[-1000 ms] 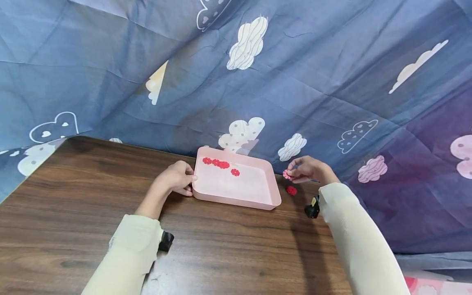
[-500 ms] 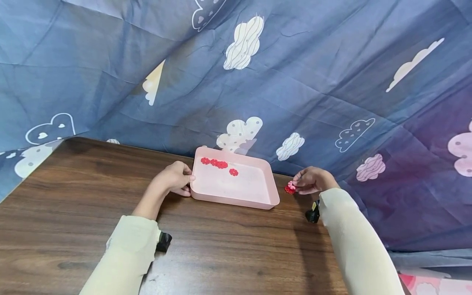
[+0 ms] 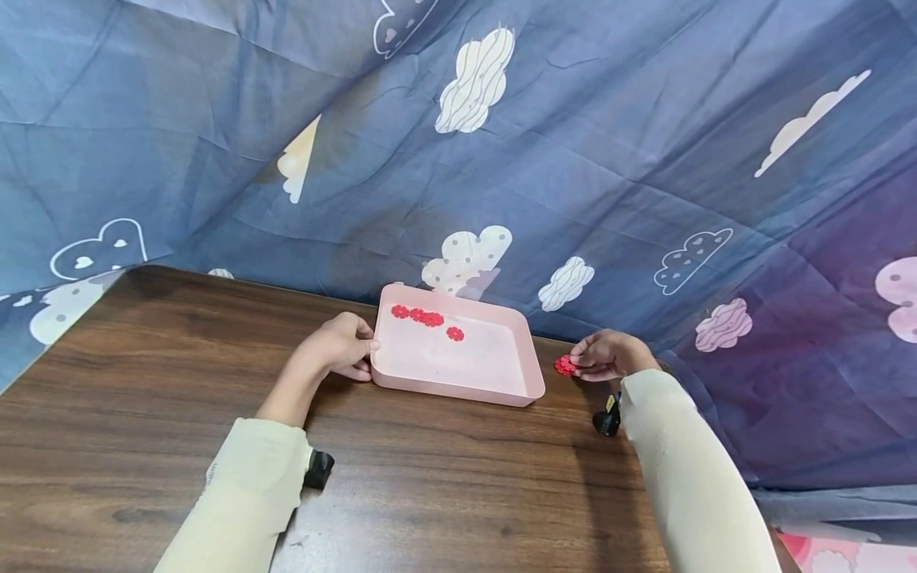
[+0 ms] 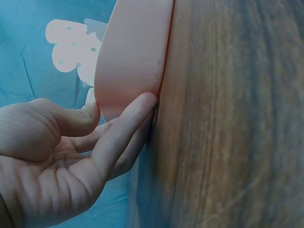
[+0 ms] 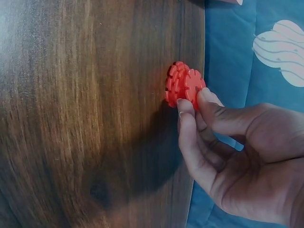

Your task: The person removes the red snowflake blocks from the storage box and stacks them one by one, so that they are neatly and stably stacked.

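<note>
A shallow pink tray [image 3: 437, 388] stands on the table with several red notched plastic discs [image 3: 454, 334] lying inside, mostly along its back left. At the tray's left end my left hand [image 3: 337, 348] grips the wall; the left wrist view has the thumb at the rim and the fingers against the outside of the wall [image 4: 130, 57]. To the right of the tray, my right hand [image 3: 609, 356] pinches a red notched disc [image 5: 194, 84] between thumb and fingertips. It is held right against a small stack of like discs [image 5: 175, 85] on the table.
The dark wood-grain table [image 3: 430, 477] ends at a blue cloud-print cloth [image 3: 358, 199] just behind the tray and the right hand. Black wrist cameras [image 3: 606, 414] sit below both wrists.
My right hand has come down and slightly right, bringing its disc from above onto the discs on the table. The left hand keeps its grip on the tray.
</note>
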The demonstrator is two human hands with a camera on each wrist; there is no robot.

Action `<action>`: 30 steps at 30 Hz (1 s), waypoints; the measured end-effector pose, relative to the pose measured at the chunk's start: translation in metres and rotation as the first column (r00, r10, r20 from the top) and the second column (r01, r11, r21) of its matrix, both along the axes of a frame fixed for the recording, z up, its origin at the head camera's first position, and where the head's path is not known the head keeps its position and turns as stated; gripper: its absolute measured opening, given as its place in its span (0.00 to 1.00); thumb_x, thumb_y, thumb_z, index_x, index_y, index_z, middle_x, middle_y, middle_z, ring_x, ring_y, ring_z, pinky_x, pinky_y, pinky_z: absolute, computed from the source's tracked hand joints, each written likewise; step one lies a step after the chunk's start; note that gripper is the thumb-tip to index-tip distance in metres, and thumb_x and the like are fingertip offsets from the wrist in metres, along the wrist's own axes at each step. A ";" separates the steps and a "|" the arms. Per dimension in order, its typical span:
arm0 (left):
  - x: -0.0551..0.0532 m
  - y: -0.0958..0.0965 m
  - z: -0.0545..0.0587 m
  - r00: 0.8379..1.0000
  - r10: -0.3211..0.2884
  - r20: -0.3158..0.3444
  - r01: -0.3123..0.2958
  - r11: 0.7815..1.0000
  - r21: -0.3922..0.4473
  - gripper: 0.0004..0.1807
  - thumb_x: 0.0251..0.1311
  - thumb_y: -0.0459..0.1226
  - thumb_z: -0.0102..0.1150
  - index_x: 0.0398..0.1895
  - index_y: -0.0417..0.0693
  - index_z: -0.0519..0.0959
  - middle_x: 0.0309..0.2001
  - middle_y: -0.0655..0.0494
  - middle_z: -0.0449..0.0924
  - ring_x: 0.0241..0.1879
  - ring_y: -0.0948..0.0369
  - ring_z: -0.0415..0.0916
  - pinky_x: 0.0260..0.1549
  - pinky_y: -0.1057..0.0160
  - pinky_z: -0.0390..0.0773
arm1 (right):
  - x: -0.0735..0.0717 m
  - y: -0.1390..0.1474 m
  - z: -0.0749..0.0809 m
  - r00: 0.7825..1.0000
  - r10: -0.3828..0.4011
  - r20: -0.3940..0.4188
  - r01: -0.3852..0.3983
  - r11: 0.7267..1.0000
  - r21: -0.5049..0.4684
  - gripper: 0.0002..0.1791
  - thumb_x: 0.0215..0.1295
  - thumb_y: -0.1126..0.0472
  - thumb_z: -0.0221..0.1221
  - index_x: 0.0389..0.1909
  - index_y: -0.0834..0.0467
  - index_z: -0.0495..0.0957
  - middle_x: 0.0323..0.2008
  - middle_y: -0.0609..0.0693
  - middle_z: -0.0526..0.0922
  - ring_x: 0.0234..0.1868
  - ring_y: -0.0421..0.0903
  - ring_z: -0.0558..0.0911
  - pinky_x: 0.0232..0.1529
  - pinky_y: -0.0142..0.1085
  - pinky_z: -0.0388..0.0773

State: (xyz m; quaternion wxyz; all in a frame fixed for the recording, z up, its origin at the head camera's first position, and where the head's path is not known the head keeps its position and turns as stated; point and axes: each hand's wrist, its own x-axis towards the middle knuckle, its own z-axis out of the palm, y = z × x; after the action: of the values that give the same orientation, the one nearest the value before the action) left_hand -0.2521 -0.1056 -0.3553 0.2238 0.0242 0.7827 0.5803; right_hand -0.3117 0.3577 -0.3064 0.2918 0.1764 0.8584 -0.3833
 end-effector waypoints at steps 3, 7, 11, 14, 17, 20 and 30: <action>0.000 0.000 0.000 1.000 -0.002 0.001 0.002 1.000 0.001 0.19 0.81 0.27 0.50 0.67 0.22 0.67 0.42 0.41 0.75 0.30 0.59 0.79 0.36 0.63 0.95 | 0.001 -0.001 0.000 1.000 -0.001 -0.004 0.001 1.000 0.026 0.03 0.79 0.72 0.58 0.45 0.62 0.77 0.29 0.46 0.86 0.31 0.37 0.87 0.38 0.29 0.93; 0.000 0.001 -0.001 1.000 -0.003 0.001 0.003 1.000 0.003 0.19 0.81 0.27 0.49 0.68 0.22 0.67 0.42 0.41 0.75 0.30 0.59 0.79 0.36 0.64 0.95 | 0.003 -0.002 -0.001 1.000 0.000 -0.008 0.001 0.994 0.106 0.02 0.78 0.67 0.62 0.43 0.59 0.78 0.26 0.44 0.88 0.29 0.36 0.87 0.34 0.28 0.91; 0.000 0.001 0.000 1.000 -0.011 -0.001 0.011 1.000 0.017 0.19 0.81 0.27 0.49 0.67 0.21 0.67 0.42 0.41 0.75 0.30 0.59 0.79 0.36 0.64 0.95 | 0.004 -0.002 -0.002 1.000 -0.016 -0.013 0.018 0.989 0.144 0.04 0.77 0.64 0.64 0.45 0.59 0.78 0.26 0.45 0.88 0.28 0.36 0.86 0.32 0.27 0.89; 0.000 0.000 0.001 1.000 -0.008 -0.001 0.008 1.000 0.022 0.19 0.81 0.27 0.49 0.67 0.22 0.67 0.42 0.40 0.75 0.30 0.60 0.79 0.36 0.65 0.95 | 0.004 -0.003 -0.002 0.999 -0.021 -0.026 0.024 0.990 0.137 0.04 0.76 0.64 0.63 0.47 0.59 0.79 0.27 0.45 0.87 0.29 0.36 0.85 0.32 0.27 0.89; -0.001 0.000 0.001 1.000 -0.002 -0.004 0.002 1.000 0.014 0.19 0.81 0.28 0.50 0.67 0.22 0.68 0.43 0.40 0.76 0.30 0.60 0.79 0.37 0.64 0.95 | 0.004 -0.003 -0.001 0.998 -0.011 -0.066 0.019 0.991 0.133 0.02 0.76 0.64 0.62 0.43 0.59 0.81 0.26 0.43 0.85 0.29 0.36 0.84 0.32 0.27 0.89; 0.000 -0.001 0.000 1.000 -0.001 -0.010 0.001 1.000 0.009 0.19 0.81 0.28 0.50 0.67 0.22 0.68 0.42 0.40 0.76 0.30 0.60 0.80 0.37 0.63 0.95 | 0.003 -0.006 0.000 0.994 -0.015 -0.111 0.030 0.990 0.138 0.04 0.76 0.62 0.61 0.40 0.58 0.81 0.25 0.42 0.83 0.29 0.37 0.84 0.35 0.30 0.91; 0.000 0.000 0.000 1.000 -0.001 -0.008 0.001 1.000 -0.002 0.19 0.81 0.28 0.50 0.66 0.22 0.69 0.41 0.41 0.75 0.31 0.59 0.80 0.36 0.64 0.95 | -0.003 -0.029 0.012 0.987 0.009 -0.160 0.007 0.995 0.101 0.22 0.79 0.60 0.57 0.66 0.69 0.75 0.31 0.43 0.83 0.38 0.40 0.87 0.46 0.37 0.95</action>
State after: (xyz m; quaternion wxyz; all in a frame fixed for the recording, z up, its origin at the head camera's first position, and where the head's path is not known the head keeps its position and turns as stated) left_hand -0.2521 -0.1061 -0.3557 0.2209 0.0265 0.7841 0.5794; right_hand -0.3142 0.3287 -0.2948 0.2129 0.1592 0.8975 -0.3519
